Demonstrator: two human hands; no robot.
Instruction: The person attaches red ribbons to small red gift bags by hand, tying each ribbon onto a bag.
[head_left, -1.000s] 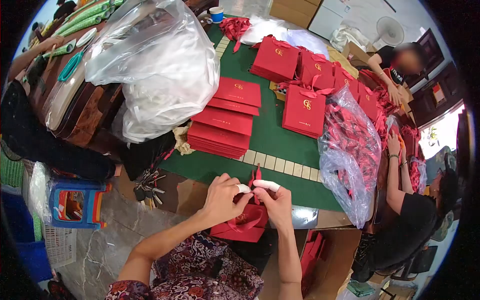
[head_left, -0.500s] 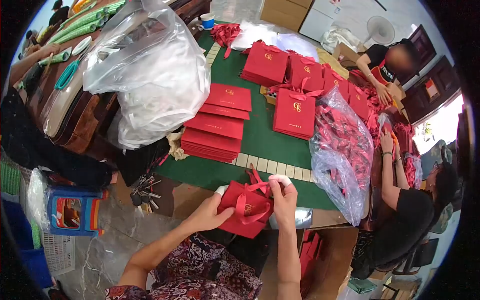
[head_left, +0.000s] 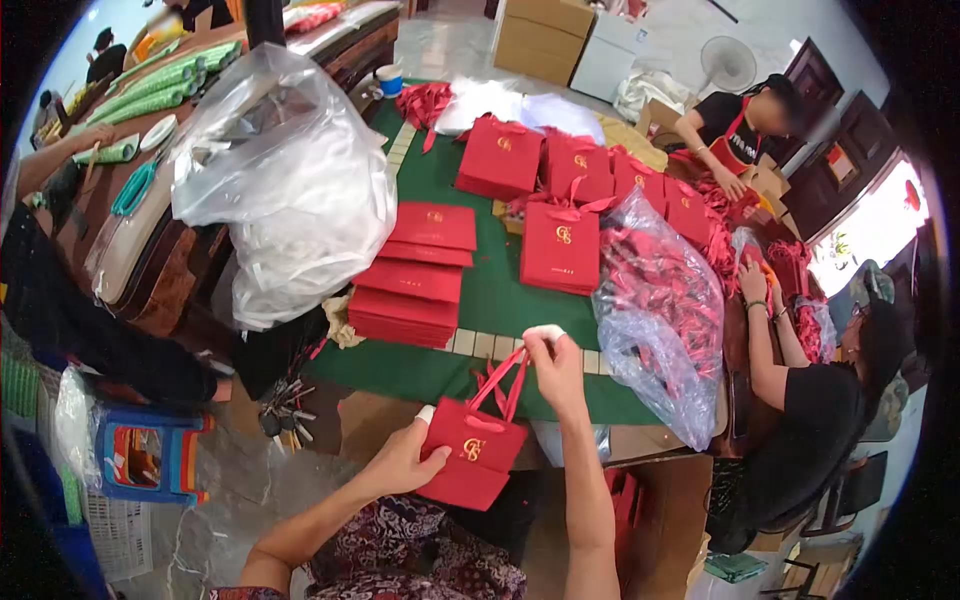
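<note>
A small red paper gift bag (head_left: 478, 462) with a gold logo is between my hands, in front of the table edge. My left hand (head_left: 405, 455) grips its left side, thumb across the front. Its red ribbon handles (head_left: 510, 388) are pinched at the top by my right hand (head_left: 553, 372), pulled up and to the right. White coverings show on fingertips of both hands. Just beyond, on the green table surface (head_left: 488, 305), lies a stepped stack of flat red bags (head_left: 405, 315). A red bag with a ribbon (head_left: 560, 248) tops another pile.
More piles of red bags (head_left: 500, 155) stand at the back. A clear plastic sack of red ribbons (head_left: 660, 300) is on the right, a large sack of white material (head_left: 300, 220) on the left. Two co-workers (head_left: 820, 430) handle red pieces at right. A blue stool (head_left: 150, 455) stands lower left.
My right hand has lifted the ribbon handles, which were drooping over the bag's front and now stretch upward. The bag has dropped slightly in view, and the camera view has shifted.
</note>
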